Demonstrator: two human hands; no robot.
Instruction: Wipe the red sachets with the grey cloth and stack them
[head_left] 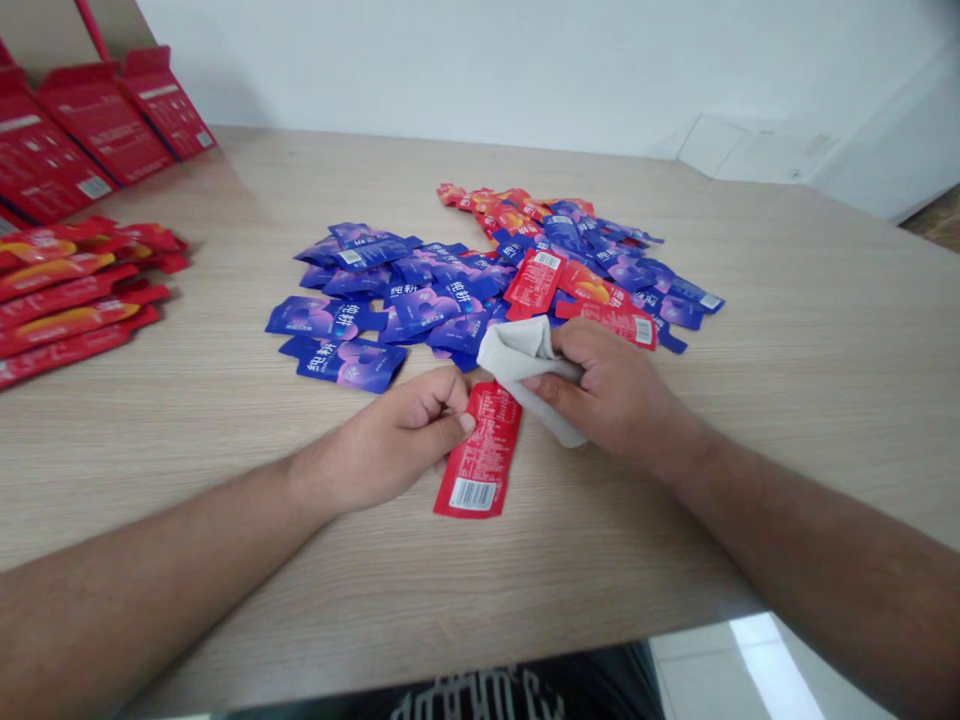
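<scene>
Between thumb and fingers, my left hand grips the side of a red sachet, its printed back and barcode facing up. A folded white cloth is pinched in my right hand; it overlaps the sachet's top end, and whether it presses on it I cannot tell. Just beyond both hands lies a loose heap of blue sachets. A few red sachets rest on that heap, close to the cloth.
On the left, several red-orange sachets are lined up in an overlapping row. Behind them stand open red boxes. More orange-red sachets lie at the heap's far end. A white wall borders the wooden table.
</scene>
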